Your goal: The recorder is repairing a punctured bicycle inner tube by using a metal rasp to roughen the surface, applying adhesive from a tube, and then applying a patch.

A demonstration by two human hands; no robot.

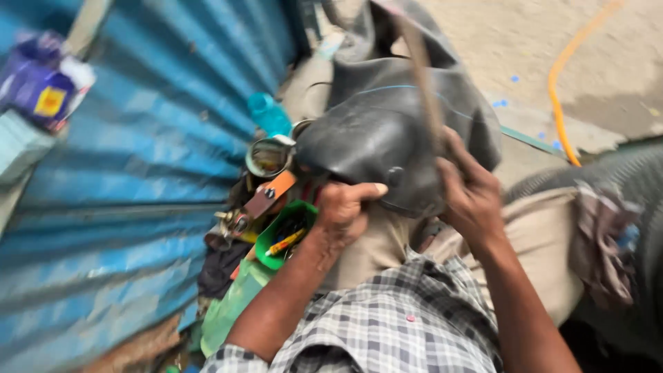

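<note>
Well, at the far left stands a blue corrugated wall (131,179), and near it a green tub (271,235) of small bits beside an open tin (268,157). The left hand (343,209) is closed on the near edge of the black rubber tube (387,138), thumb pressed flat, the tube draped over the knee. The right hand (471,195) is clenched around a blurred stick (425,76) laid against the rubber. I'd judge a hard stroke could slip off the slack rubber toward the left thumb, or knock the tub over.
</note>
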